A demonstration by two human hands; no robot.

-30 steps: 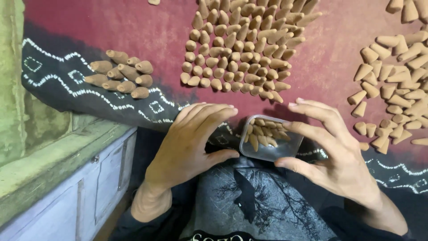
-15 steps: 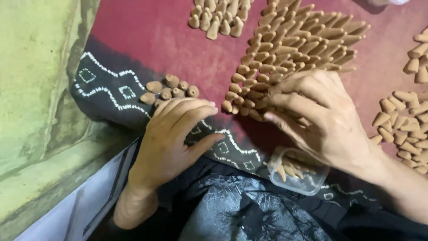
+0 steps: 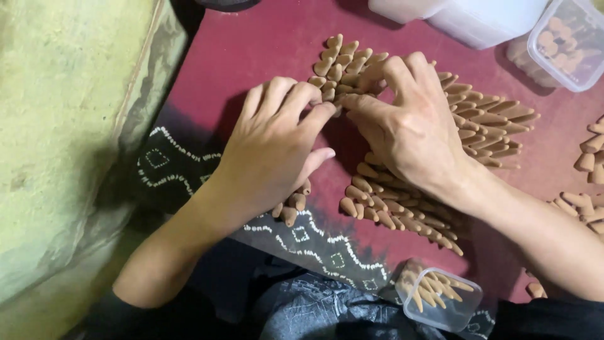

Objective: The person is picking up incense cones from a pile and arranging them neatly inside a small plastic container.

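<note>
Red cloth [image 3: 251, 56] under both my hands — left hand [image 3: 270, 151], right hand [image 3: 409, 126] — fingertips pressed together, pinching tan cones [image 3: 491, 119].

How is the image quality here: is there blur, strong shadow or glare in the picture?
Head view: both hands, left and right, and the cones are sharp, with no motion blur; soft shadow lies under the hands on the red cloth; the lower edge is dark; mild glare on the white containers at top.
</note>
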